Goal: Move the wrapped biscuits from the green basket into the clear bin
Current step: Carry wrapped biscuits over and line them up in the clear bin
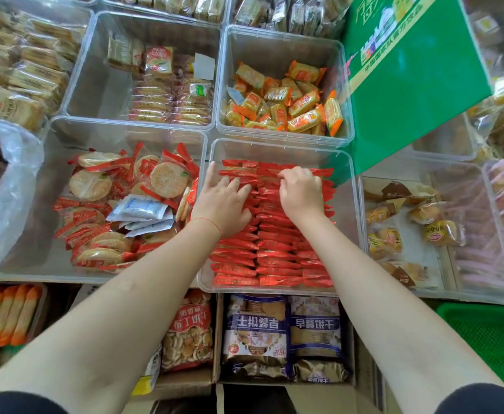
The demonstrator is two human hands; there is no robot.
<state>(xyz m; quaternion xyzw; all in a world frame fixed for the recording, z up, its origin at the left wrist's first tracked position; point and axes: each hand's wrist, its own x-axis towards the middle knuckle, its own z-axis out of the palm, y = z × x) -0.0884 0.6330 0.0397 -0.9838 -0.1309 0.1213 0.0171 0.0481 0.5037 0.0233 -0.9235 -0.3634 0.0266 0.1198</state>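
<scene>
The left hand's fingers are lying straight and spread, pressing on the wrapped biscuits, while the right hand is curling onto the far packs, apparently tucking them. Best to be pressing evenly, keeping rows aligned. Red, glossy packs are standing in tidy rows, filling the clear bin; the green basket is sitting at lower right.

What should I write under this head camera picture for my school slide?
Both hands, left hand and right hand, tidy red wrapped biscuits in a clear bin.
</scene>
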